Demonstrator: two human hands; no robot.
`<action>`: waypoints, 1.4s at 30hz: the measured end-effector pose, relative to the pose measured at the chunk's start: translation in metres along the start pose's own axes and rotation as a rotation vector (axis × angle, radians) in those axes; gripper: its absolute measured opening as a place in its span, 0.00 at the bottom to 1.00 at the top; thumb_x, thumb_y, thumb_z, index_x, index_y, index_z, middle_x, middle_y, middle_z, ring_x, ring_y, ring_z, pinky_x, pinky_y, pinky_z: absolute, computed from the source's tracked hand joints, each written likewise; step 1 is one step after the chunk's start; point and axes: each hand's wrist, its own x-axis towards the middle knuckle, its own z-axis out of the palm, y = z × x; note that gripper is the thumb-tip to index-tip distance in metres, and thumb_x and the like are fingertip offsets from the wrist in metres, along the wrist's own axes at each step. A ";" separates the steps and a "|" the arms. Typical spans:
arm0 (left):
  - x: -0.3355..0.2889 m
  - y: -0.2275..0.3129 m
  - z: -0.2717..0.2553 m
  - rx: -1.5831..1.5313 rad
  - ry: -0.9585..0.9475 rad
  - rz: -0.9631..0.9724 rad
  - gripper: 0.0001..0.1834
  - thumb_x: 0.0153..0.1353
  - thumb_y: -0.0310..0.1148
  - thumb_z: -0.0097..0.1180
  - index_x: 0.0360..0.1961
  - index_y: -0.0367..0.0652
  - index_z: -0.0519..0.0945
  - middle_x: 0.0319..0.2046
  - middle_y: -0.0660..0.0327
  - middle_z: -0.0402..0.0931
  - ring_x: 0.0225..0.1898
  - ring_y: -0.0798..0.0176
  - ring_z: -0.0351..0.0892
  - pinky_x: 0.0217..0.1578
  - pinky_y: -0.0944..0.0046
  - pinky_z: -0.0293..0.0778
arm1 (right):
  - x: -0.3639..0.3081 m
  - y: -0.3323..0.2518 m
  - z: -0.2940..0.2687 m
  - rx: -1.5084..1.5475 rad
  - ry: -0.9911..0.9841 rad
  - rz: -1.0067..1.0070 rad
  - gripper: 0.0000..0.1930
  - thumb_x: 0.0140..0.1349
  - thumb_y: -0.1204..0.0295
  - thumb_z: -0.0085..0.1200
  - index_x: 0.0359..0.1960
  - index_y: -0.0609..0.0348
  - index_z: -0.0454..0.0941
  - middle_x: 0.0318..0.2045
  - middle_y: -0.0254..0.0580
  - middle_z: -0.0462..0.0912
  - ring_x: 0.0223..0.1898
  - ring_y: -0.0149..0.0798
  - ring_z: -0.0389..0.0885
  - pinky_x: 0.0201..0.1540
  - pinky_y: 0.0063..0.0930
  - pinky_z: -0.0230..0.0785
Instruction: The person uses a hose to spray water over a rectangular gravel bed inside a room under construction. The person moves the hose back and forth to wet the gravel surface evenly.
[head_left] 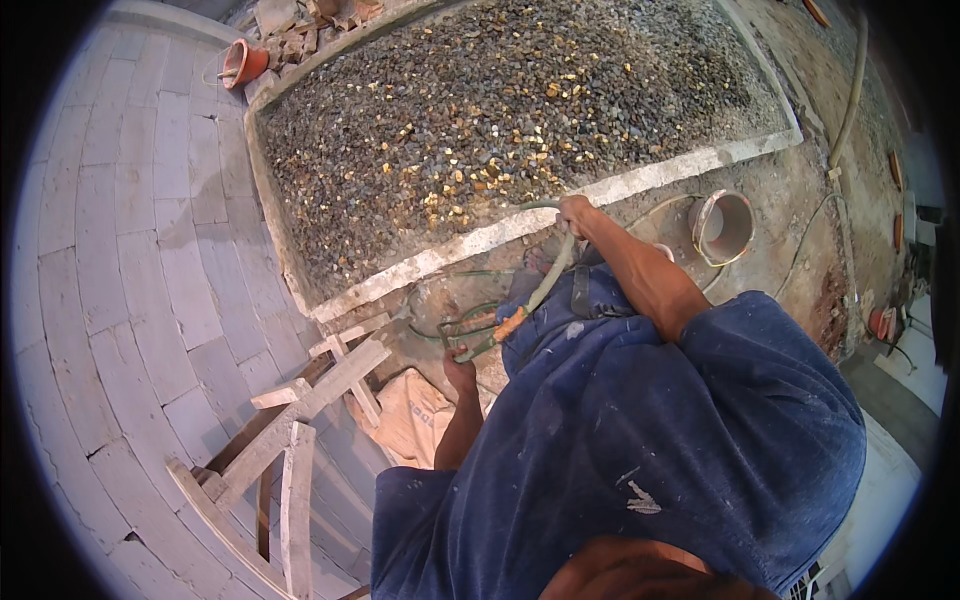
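Evidently, the right hand (574, 214) is gripping the green hose (551, 285) tightly near its bent end, seemingly directing it over the gravel bed's edge (450, 249); the left hand (459, 366) is curling closed around its lower stretch, probably bearing weight, while a bucket (737, 220) is standing aside.

Grey blocks (130, 290) in staggered courses fill the left side, crossed by a soft shadow (205, 205). A pale border (430, 260) frames dark gravel (470, 110); bare brownish ground (783, 215) lies beside it in daylight.
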 end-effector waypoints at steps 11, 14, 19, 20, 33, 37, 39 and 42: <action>-0.022 -0.004 -0.009 -0.062 0.032 -0.090 0.11 0.59 0.36 0.60 0.28 0.41 0.75 0.27 0.53 0.75 0.31 0.51 0.74 0.36 0.58 0.70 | -0.052 -0.117 -0.135 1.355 -0.108 0.626 0.06 0.50 0.85 0.44 0.18 0.65 0.70 0.13 0.43 0.68 0.12 0.42 0.63 0.16 0.43 0.53; -0.040 -0.011 -0.011 -0.067 0.066 -0.157 0.10 0.59 0.35 0.60 0.28 0.41 0.76 0.27 0.54 0.75 0.31 0.52 0.74 0.37 0.58 0.70 | -0.069 -0.153 -0.172 1.589 -0.080 0.645 0.09 0.57 0.82 0.39 0.21 0.62 0.69 0.13 0.41 0.67 0.10 0.35 0.59 0.12 0.36 0.50; -0.055 -0.011 -0.015 -0.032 0.080 -0.217 0.11 0.59 0.37 0.60 0.29 0.41 0.76 0.29 0.55 0.76 0.33 0.53 0.75 0.37 0.58 0.70 | -0.058 -0.176 -0.170 1.774 -0.118 0.563 0.08 0.60 0.80 0.39 0.24 0.58 0.69 0.13 0.39 0.66 0.09 0.31 0.61 0.09 0.29 0.50; -0.056 -0.011 -0.016 -0.016 0.075 -0.221 0.12 0.59 0.38 0.61 0.30 0.40 0.76 0.29 0.55 0.76 0.33 0.53 0.75 0.37 0.58 0.70 | -0.054 -0.178 -0.167 1.823 -0.106 0.541 0.09 0.60 0.80 0.40 0.22 0.58 0.70 0.12 0.39 0.67 0.09 0.33 0.62 0.09 0.31 0.49; -0.079 -0.007 -0.017 0.055 0.122 -0.250 0.15 0.58 0.42 0.62 0.34 0.40 0.77 0.26 0.55 0.75 0.28 0.57 0.73 0.32 0.59 0.70 | -0.050 -0.236 -0.202 1.597 -0.281 0.344 0.17 0.59 0.76 0.44 0.50 0.57 0.77 0.16 0.38 0.70 0.09 0.30 0.62 0.10 0.29 0.55; -0.077 -0.006 -0.020 0.055 0.140 -0.210 0.15 0.58 0.42 0.62 0.34 0.41 0.76 0.24 0.56 0.74 0.26 0.58 0.72 0.30 0.59 0.69 | -0.049 -0.239 -0.197 1.553 -0.253 0.246 0.21 0.59 0.76 0.45 0.55 0.55 0.75 0.17 0.38 0.72 0.10 0.29 0.63 0.10 0.28 0.54; -0.076 -0.007 -0.023 0.059 0.133 -0.215 0.14 0.58 0.41 0.62 0.35 0.41 0.76 0.23 0.56 0.74 0.25 0.58 0.72 0.30 0.60 0.69 | -0.053 -0.242 -0.199 1.582 -0.233 0.200 0.21 0.59 0.77 0.45 0.55 0.56 0.75 0.18 0.38 0.72 0.10 0.28 0.63 0.10 0.28 0.54; -0.075 -0.009 -0.022 0.064 0.124 -0.233 0.14 0.58 0.41 0.62 0.34 0.41 0.76 0.23 0.55 0.75 0.25 0.58 0.73 0.29 0.60 0.69 | -0.057 -0.242 -0.202 1.632 -0.226 0.237 0.19 0.59 0.78 0.45 0.52 0.57 0.77 0.18 0.38 0.72 0.10 0.28 0.63 0.10 0.28 0.53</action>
